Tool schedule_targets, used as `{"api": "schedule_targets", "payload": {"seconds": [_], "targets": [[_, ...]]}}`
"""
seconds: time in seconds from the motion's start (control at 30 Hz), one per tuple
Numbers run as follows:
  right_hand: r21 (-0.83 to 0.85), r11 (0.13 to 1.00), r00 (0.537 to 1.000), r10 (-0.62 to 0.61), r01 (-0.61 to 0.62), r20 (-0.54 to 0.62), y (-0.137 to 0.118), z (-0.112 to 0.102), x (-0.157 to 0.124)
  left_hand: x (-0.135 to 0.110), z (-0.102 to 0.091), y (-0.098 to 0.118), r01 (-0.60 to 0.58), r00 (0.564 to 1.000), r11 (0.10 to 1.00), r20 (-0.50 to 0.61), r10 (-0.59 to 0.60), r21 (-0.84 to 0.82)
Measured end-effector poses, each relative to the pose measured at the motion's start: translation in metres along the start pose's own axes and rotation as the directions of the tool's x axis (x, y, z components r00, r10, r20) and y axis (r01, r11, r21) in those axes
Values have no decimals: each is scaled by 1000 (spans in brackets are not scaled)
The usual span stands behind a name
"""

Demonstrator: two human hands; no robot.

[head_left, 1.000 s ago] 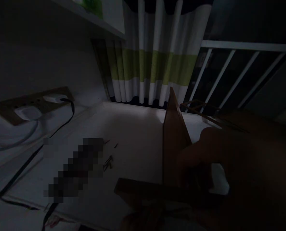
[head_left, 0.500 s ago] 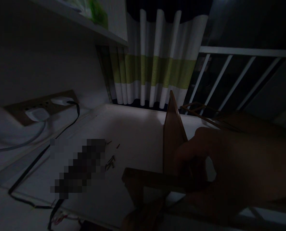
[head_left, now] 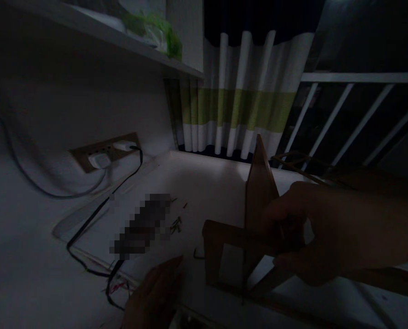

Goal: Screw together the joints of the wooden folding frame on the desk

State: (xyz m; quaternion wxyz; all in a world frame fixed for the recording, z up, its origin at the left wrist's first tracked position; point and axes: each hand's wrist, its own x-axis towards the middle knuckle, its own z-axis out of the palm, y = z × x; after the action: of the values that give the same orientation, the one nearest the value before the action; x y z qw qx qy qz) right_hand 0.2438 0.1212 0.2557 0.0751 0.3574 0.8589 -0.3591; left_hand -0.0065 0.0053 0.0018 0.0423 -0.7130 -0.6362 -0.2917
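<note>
My right hand (head_left: 322,230) is closed around the top bar of a dark brown wooden frame (head_left: 224,232), which stands on the white tabletop (head_left: 207,178). Behind that bar, a flat wooden panel (head_left: 259,183) rises upright; its lower part is partly covered by my fingers. At the near edge of the tabletop, my left hand (head_left: 154,292) is apart from the frame, fingers stretched out and nothing visible in it. Several small screws (head_left: 176,225) lie beyond it, and a thin L-shaped hex key (head_left: 199,255) rests just left of the frame. Dim light hides finer detail.
A blurred-out dark object (head_left: 142,224) lies left of the screws. A black cable (head_left: 87,224) runs along the tabletop's left side to a wall socket strip (head_left: 104,151). Overhead at left juts a white shelf (head_left: 138,50). A striped curtain (head_left: 238,105) and white railing (head_left: 362,77) stand behind.
My left hand has moved left, away from the underside of the frame, and its fingers now show. The hex key has come into view. The camera has turned somewhat left.
</note>
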Motion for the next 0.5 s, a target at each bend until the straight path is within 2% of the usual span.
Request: {"api": "schedule_targets", "payload": {"seconds": [0.07, 0.17, 0.33, 0.5], "targets": [[-12, 1000, 1000, 19, -19, 14, -3, -1, 0, 14, -2, -7, -62, 991, 996, 125, 53, 68], [14, 1000, 999, -17, 17, 32, 1, 1, 1, 35, -4, -4, -126, 962, 983, 260, 88, 132], [-5, 995, 995, -100, 100, 17, 13, 5, 4, 54, -2, 13, -112, 941, 968, 338, 31, 223], [-69, 991, 993, -113, 114, 19, 8, 2, 2, 55, -1, 17, -64, 928, 966, 370, -34, 250]]}}
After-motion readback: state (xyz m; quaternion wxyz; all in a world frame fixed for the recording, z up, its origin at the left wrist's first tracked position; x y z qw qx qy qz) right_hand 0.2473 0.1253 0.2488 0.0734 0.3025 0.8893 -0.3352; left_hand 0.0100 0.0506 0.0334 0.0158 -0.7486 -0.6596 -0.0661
